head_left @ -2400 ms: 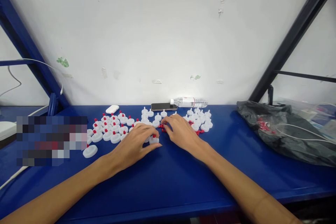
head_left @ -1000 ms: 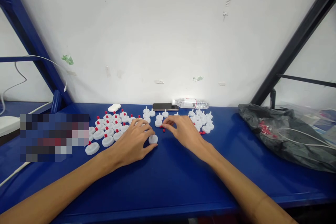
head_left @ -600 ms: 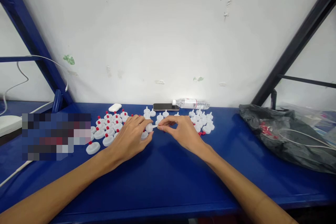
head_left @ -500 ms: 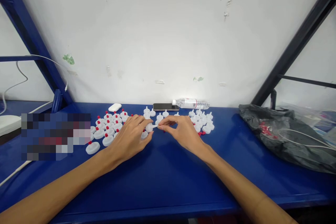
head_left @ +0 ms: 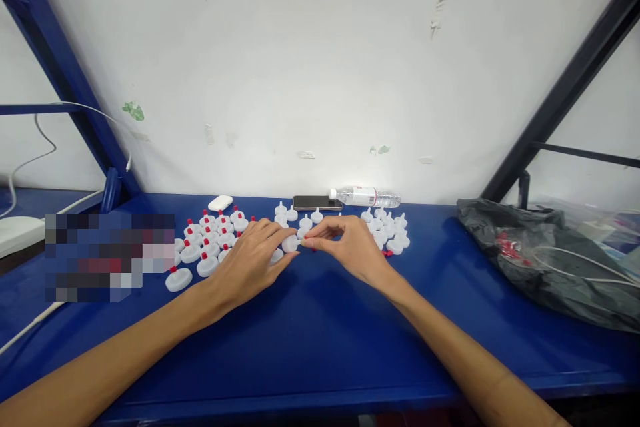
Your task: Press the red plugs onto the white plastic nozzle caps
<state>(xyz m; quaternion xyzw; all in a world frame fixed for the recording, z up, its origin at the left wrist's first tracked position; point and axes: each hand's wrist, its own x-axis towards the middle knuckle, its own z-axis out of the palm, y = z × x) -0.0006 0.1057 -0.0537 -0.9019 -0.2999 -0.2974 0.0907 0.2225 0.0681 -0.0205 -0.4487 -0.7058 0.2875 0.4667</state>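
My left hand [head_left: 255,247] is closed around a white nozzle cap [head_left: 290,244], holding it sideways with its spout toward the right. At the spout's end, the thumb and forefinger of my right hand [head_left: 345,243] are pinched together. Whatever small piece sits between those fingertips is hidden. Left of my hands stand several white nozzle caps with red tips [head_left: 179,278]. Plain white nozzle caps without red tips [head_left: 395,240] form a pile beyond my right hand, and a few more [head_left: 317,215] stand behind the hands. Small red tips [head_left: 388,253] lie by the pile.
Along the wall lie a phone [head_left: 315,203], a clear plastic bottle [head_left: 367,197] and a white case [head_left: 221,203]. A black plastic bag [head_left: 540,273] with red pieces rests at the right of the blue table [head_left: 320,347]. A white cable [head_left: 35,320] runs along the left.
The spout and my right fingertips have come closer together, with less of the spout showing. The nozzle cap has shifted slightly right. The camera view has moved a little.
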